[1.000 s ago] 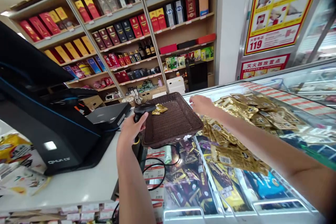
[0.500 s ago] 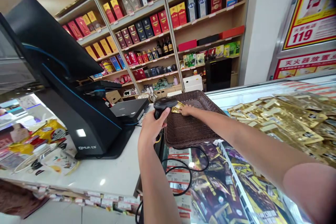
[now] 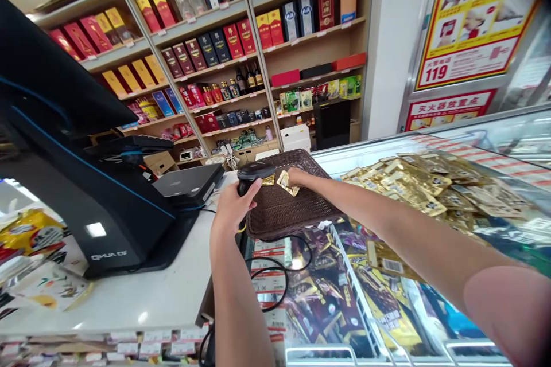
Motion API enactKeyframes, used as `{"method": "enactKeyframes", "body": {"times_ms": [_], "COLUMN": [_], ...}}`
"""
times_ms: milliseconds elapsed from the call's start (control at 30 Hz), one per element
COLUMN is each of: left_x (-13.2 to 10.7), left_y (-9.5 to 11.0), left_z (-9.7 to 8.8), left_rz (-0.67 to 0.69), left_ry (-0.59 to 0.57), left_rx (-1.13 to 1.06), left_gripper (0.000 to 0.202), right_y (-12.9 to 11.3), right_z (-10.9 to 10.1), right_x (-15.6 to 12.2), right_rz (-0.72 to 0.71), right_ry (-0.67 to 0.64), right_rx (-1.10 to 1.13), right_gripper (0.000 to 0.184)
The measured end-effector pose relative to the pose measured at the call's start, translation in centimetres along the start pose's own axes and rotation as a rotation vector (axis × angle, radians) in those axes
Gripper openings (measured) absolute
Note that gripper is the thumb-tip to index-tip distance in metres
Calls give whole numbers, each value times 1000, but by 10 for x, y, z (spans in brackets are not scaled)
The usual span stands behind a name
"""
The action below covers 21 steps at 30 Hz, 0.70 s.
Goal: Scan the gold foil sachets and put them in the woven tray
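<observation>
My left hand is wrapped round the handle of a black barcode scanner, its head over the left rim of a brown woven basket. Inside the basket, my right hand grips a small gold packet by its upper right edge. Another gold packet shows just under the scanner head, partly hidden by it. The scanner's black cable loops down across the glass below the basket.
Many gold packets lie heaped on the glass freezer to the right. On the left stand a black till screen and a flat black device on the white counter. Shelves of boxes and bottles line the back.
My right hand has drawn a gold packet away from beside the scanner, and a second packet is now distinct under the scanner head. The view has turned right.
</observation>
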<state>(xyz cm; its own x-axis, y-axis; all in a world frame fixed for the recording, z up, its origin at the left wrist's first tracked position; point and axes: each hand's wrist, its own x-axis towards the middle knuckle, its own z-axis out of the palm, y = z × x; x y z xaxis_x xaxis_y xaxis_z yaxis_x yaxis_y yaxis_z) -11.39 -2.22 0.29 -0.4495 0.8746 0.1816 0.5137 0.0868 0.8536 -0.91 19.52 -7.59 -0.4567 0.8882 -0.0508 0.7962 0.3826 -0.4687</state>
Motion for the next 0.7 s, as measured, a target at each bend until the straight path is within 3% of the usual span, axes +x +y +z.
{"method": "enactKeyframes", "body": {"times_ms": [167, 267, 433, 533, 700], "left_x": [0, -7, -22, -26, -26], "left_y": [7, 18, 35, 43, 53], "left_z": [8, 10, 11, 23, 60], "left_rz": [44, 63, 37, 59, 107], "left_ry": [-29, -68, -166, -247, -369], "left_rx": [-23, -58, -87, -49, -26], "left_gripper": [59, 59, 61, 63, 54], "right_y": [39, 75, 123, 135, 146], "right_z": [-33, -56, -88, -98, -106], "right_x": [-52, -99, -165, -180, -179], "right_rz": [18, 18, 54, 96, 113], "right_ry": [-24, 51, 76, 84, 126], "right_rx": [254, 504, 559, 570, 597], "right_gripper": [25, 25, 22, 28, 33]}}
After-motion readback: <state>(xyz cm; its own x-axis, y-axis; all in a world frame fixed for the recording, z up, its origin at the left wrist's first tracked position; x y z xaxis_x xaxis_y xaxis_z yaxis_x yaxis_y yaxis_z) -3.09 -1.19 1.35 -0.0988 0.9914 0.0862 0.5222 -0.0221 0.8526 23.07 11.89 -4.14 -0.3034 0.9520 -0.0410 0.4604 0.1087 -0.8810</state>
